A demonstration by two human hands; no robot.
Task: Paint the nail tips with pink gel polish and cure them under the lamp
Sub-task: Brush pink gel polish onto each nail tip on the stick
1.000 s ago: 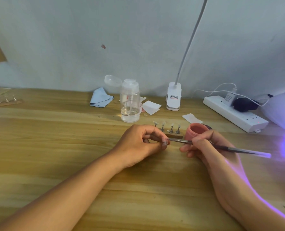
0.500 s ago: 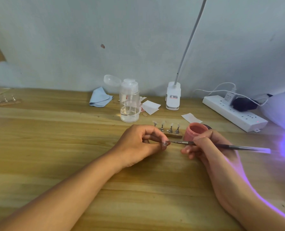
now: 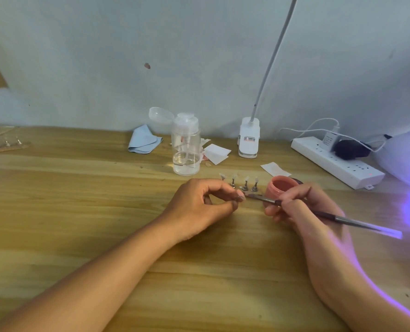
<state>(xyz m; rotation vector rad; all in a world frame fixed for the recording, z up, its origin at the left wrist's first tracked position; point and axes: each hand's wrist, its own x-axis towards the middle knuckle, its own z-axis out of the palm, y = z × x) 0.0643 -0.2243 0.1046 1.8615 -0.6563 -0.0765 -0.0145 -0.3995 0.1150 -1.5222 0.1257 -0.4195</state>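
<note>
While the left hand (image 3: 199, 204) pinches a nail tip (image 3: 239, 197) between thumb and forefinger, we note the right hand (image 3: 297, 209) gripping a brush (image 3: 330, 215) pen-style, its bristle end right at that tip. Just behind the fingers is a stand (image 3: 244, 187) with more tips upright. An open pink jar (image 3: 279, 186) sits beside it, partly hidden by the right hand. The curing lamp (image 3: 405, 159) is at the far right, casting a violet glow on the table (image 3: 55, 200). Along the wall we log a clear bottle (image 3: 186, 149), a blue cloth (image 3: 144, 143) and a power strip (image 3: 338, 164).
</note>
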